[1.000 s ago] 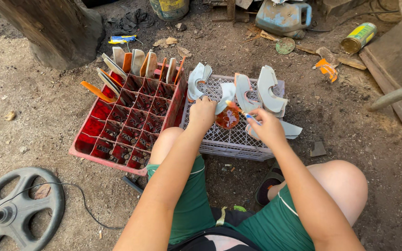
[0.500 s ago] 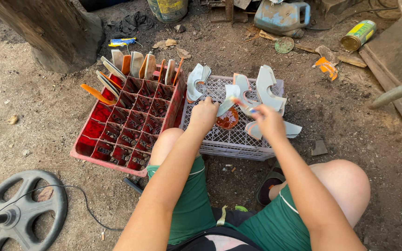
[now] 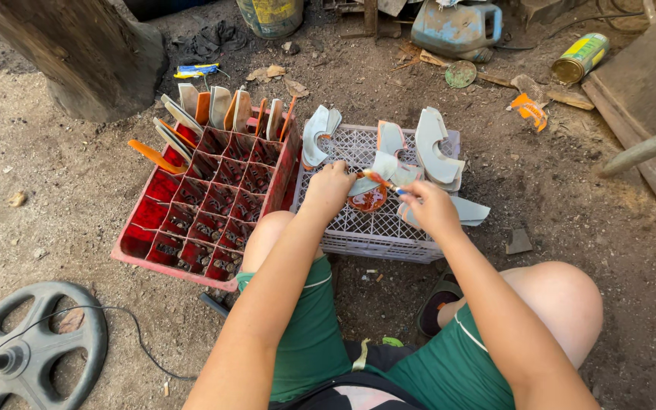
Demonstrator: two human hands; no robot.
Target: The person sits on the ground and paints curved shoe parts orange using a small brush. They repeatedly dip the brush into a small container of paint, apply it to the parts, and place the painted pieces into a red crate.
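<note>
Hardly anything has shifted since the earlier frames: both hands stay low over the grey crate, and our right one has eased a touch nearer the left. We sit on bare dirt, knees apart, in green shorts.

Nearest the hands, our left hand is closed on the near end of a pale curved shoe piece, steadying it over a small orange tub that sits on the grey lattice crate. Our right hand pinches a thin brush, its tip touching the piece just right of the left hand.

As for progress, we judge it midway. Several pale pieces stand or lie along the far and right side of the grey crate, but we can't tell coated from uncoated. Left of it, the red divided crate holds orange and pale pieces only along its far row; the near cells look unfilled.

Farther off: a tree trunk, a blue jug, a can.
</note>
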